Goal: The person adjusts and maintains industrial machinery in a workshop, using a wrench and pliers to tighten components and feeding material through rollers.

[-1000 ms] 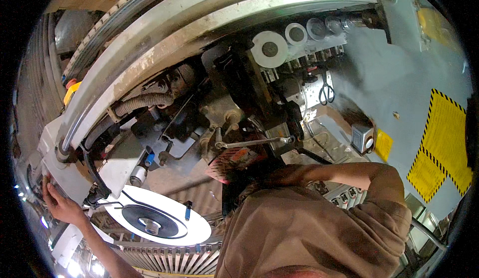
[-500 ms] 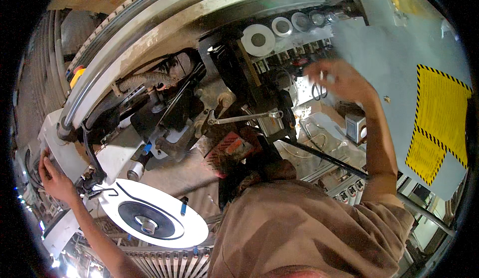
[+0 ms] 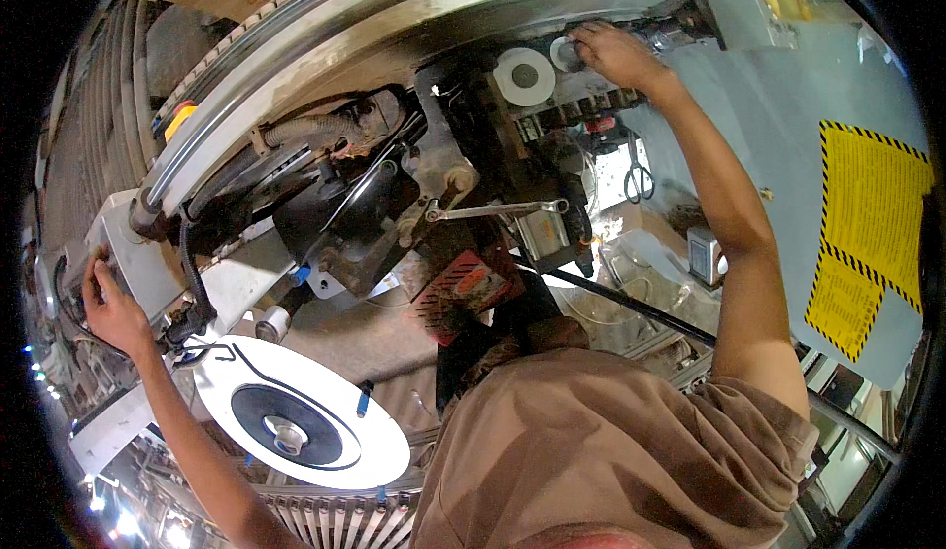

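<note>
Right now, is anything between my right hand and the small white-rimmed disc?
Nothing visible; your right hand overlaps the small white-rimmed disc in this view. The larger white disc sits to its left, out of the way.

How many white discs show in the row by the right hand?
2: the large disc at the row's left end, and the small disc just right of it, partly covered by the right hand. More may be hidden behind it.
</note>
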